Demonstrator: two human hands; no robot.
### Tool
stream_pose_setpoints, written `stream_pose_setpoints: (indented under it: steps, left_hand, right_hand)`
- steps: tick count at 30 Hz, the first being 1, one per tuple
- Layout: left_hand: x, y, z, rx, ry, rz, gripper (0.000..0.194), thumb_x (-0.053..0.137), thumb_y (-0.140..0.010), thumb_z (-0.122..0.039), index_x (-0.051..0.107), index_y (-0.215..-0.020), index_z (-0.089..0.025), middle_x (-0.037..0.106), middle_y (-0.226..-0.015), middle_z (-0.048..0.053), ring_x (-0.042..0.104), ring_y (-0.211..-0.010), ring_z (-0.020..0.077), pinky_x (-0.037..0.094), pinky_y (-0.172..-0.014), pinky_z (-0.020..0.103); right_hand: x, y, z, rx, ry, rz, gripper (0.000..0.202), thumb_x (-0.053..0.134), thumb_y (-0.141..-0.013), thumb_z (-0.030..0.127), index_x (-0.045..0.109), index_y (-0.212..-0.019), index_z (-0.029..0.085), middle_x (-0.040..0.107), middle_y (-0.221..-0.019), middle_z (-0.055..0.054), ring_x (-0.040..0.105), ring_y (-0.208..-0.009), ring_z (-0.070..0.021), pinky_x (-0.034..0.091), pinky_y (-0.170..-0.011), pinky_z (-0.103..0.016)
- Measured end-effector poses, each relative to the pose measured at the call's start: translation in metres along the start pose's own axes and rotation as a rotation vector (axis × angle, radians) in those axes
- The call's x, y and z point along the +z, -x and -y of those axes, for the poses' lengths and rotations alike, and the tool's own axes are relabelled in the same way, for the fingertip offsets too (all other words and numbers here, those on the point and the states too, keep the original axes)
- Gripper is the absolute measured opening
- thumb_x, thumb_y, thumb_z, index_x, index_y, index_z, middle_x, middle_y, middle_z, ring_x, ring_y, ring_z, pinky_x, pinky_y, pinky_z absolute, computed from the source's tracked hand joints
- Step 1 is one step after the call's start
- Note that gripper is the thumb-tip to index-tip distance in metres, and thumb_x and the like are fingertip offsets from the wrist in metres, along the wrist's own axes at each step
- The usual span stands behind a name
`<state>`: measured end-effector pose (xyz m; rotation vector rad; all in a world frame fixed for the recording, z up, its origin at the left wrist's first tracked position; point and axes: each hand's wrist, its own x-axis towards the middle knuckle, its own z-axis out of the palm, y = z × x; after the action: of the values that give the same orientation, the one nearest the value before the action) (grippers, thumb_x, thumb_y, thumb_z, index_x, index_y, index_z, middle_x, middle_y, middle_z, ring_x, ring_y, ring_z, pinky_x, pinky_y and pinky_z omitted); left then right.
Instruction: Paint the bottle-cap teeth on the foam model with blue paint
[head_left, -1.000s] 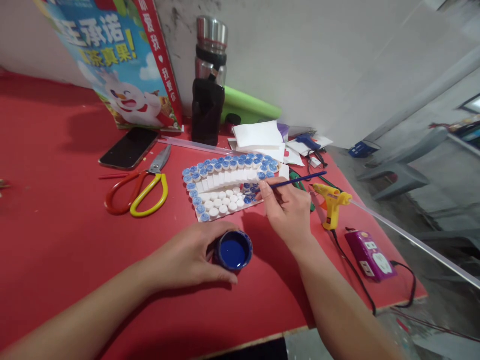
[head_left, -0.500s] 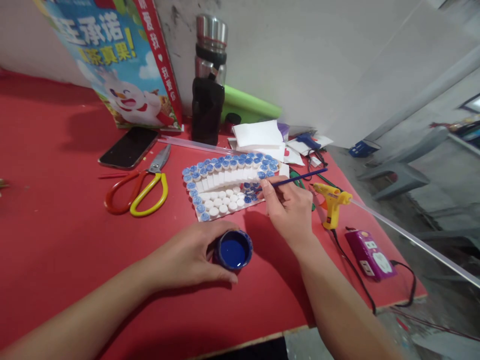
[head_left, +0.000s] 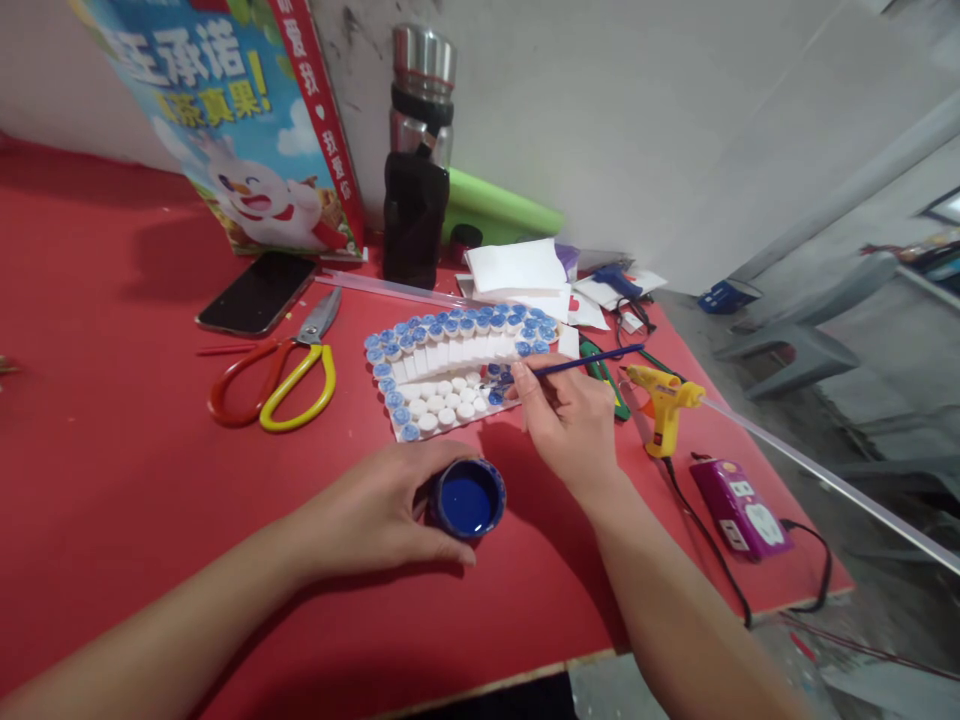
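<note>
My left hand (head_left: 382, 505) is wrapped around a small jar of dark blue paint (head_left: 469, 499), seen from above. In my right hand (head_left: 566, 415) is a thin paintbrush (head_left: 592, 359), pinched between thumb and fingers. Its tip is at the right part of a white board covered with small round pieces (head_left: 446, 397). Pieces along the board's left and far edges are light blue. Those near the brush are dark blue, and others in the middle are white. A band of white rectangular strips (head_left: 442, 355) crosses the board.
Scissors (head_left: 300, 385) and a phone (head_left: 257, 293) lie to the left. Behind stand a printed bag (head_left: 255, 150), a steel bottle (head_left: 424, 70) and white sheets (head_left: 519, 268). A yellow glue gun (head_left: 664, 402), green cutter (head_left: 606, 378) and purple power socket (head_left: 742, 508) sit right, with cables.
My right hand and the paintbrush have shifted slightly left, showing more of the green cutter. My left hand and the paint jar stay in place.
</note>
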<state>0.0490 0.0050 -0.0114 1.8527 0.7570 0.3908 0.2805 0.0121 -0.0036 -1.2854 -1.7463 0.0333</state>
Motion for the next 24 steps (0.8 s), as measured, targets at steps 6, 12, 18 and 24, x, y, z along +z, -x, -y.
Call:
stream_pose_setpoints:
  steps: [6,12,18,24]
  left_hand:
    - [0.0003,-0.0002,-0.0002,0.017,0.001,-0.002,0.056,0.098,-0.073,-0.038,0.072,-0.121,-0.025,0.078,-0.117,0.000,0.072,-0.102,0.0242,0.054,-0.082,0.031]
    - [0.0001,-0.0003,0.0013,0.031,-0.021,-0.002,0.056,0.098,-0.074,-0.040,0.072,-0.122,-0.026,0.078,-0.119,0.000,0.073,-0.104,0.0245,0.054,-0.084,0.032]
    - [-0.0002,-0.0005,0.0013,0.020,-0.023,-0.001,0.058,0.098,-0.073,-0.040,0.072,-0.123,-0.026,0.078,-0.120,0.001,0.073,-0.105,0.0251,0.054,-0.083,0.032]
    - [0.0002,0.0001,0.0027,0.014,-0.021,0.001,0.059,0.098,-0.073,-0.042,0.072,-0.124,-0.026,0.079,-0.120,0.000,0.073,-0.105,0.0248,0.054,-0.085,0.032]
  right_hand:
    - [-0.0001,-0.0001,0.0006,0.019,-0.017,0.008,0.015,0.060,-0.104,0.026,0.069,-0.095,0.019,0.074,-0.067,0.000,0.064,-0.051,-0.0126,0.049,-0.056,-0.027]
    - [-0.0002,-0.0009,0.0007,0.019,-0.019,0.015,0.016,0.059,-0.104,0.026,0.069,-0.094,0.019,0.075,-0.069,-0.001,0.063,-0.051,-0.0122,0.048,-0.056,-0.027]
    - [-0.0002,-0.0006,0.0006,0.011,-0.036,0.012,0.015,0.060,-0.104,0.025,0.068,-0.093,0.019,0.074,-0.068,0.000,0.062,-0.050,-0.0119,0.047,-0.055,-0.027]
    - [-0.0006,-0.0008,-0.0016,0.003,0.025,-0.006,0.016,0.059,-0.105,0.027,0.069,-0.095,0.018,0.072,-0.065,0.001,0.062,-0.050,-0.0124,0.047,-0.056,-0.027]
